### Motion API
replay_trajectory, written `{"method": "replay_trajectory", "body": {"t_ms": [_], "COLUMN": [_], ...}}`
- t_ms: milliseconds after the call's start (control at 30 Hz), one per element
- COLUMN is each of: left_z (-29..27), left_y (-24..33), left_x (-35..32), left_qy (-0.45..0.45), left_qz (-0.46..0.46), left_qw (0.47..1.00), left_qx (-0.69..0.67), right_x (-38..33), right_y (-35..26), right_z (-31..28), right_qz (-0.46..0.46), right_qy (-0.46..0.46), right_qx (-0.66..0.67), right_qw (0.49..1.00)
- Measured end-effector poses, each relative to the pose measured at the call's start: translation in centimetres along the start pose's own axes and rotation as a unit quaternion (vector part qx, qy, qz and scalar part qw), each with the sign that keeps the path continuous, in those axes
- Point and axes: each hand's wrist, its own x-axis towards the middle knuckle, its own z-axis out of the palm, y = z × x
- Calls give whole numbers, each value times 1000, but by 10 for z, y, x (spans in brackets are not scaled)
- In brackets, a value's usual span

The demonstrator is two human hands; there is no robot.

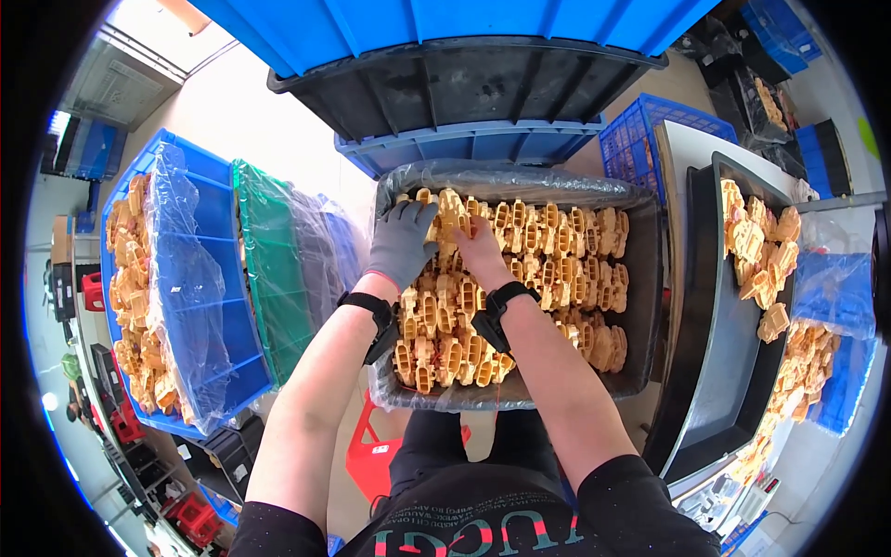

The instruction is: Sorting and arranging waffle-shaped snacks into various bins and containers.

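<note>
A grey-gloved left hand [401, 243] and a bare right hand [481, 249] both grip yellow plastic parts [452, 215] at the far left of a plastic-lined black bin [647, 278] full of them.

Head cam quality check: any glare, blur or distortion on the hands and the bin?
Head view: strong fisheye, black corners, blue crate edges bow; both hands and yellow parts sharp at centre; glare on the bin's plastic liner and the left bag; even lighting.
</note>
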Motion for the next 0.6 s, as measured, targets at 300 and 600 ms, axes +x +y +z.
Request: {"method": "replay_trajectory", "body": {"t_ms": [300,600], "left_z": [11,23], "left_y": [-8,-17], "left_x": [-2,-8], "left_qy": [69,94], "left_qz": [53,54], "left_qw": [994,994], "left_qx": [66,32], "right_x": [-11,-16], "right_y": [-15,-33], "right_z": [22,23], "right_qz": [-75,-37], "right_qy": [33,25], "right_qx": [-77,-93], "right_qw": [994,995]}}
